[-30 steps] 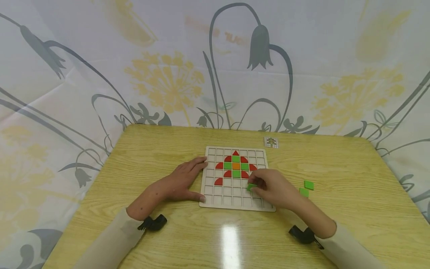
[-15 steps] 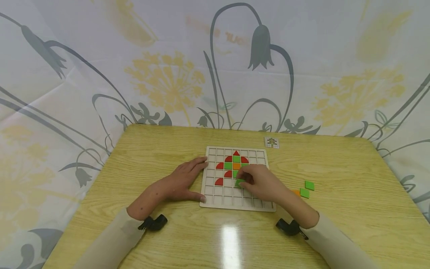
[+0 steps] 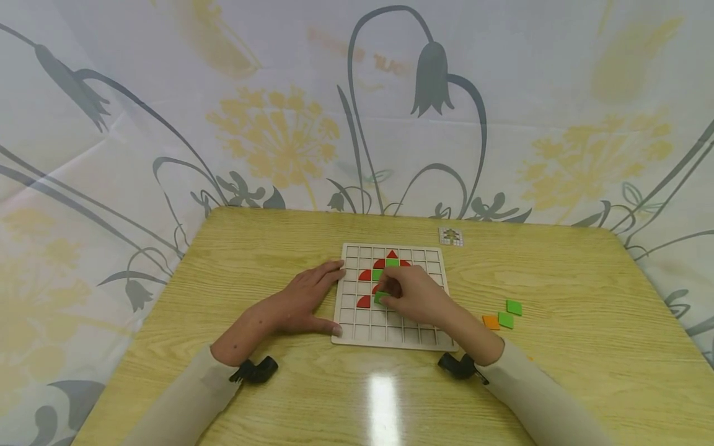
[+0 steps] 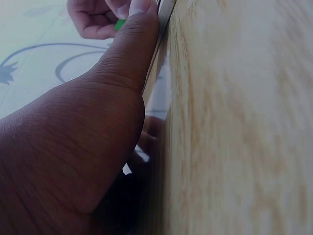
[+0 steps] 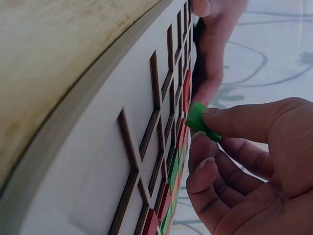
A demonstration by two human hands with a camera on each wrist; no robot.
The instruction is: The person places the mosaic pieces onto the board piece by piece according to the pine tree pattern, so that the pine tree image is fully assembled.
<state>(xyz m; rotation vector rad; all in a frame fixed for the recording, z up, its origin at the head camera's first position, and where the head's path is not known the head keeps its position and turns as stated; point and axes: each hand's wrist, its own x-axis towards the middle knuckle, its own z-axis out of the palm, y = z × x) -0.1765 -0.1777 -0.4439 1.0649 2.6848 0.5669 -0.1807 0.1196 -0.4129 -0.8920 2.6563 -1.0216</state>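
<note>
A pale wooden grid board [image 3: 357, 331] lies on the table, with red, green and orange tiles set in its cells. My right hand [image 3: 421, 294] is over the middle of the board and pinches a green square tile [image 5: 203, 120] between thumb and fingertips. In the head view that tile is just right of a red quarter-round tile [image 3: 364, 301]. The right hand hides part of the tile pattern. My left hand [image 3: 304, 300] rests along the board's left edge with fingers spread, thumb near the front left corner and fingertips at the upper left side.
Right of the board lie two green square tiles [image 3: 506, 320] and an orange square tile [image 3: 491, 322]. A bit of orange shows beside the right sleeve. Behind the board is a small pattern card [image 3: 450, 236]. A flower-printed cloth [image 3: 312, 124] stands behind the table.
My right hand has moved left across the board with the green square tile pinched in it. This uncovers the loose orange tile at the right. The left hand stays put.
</note>
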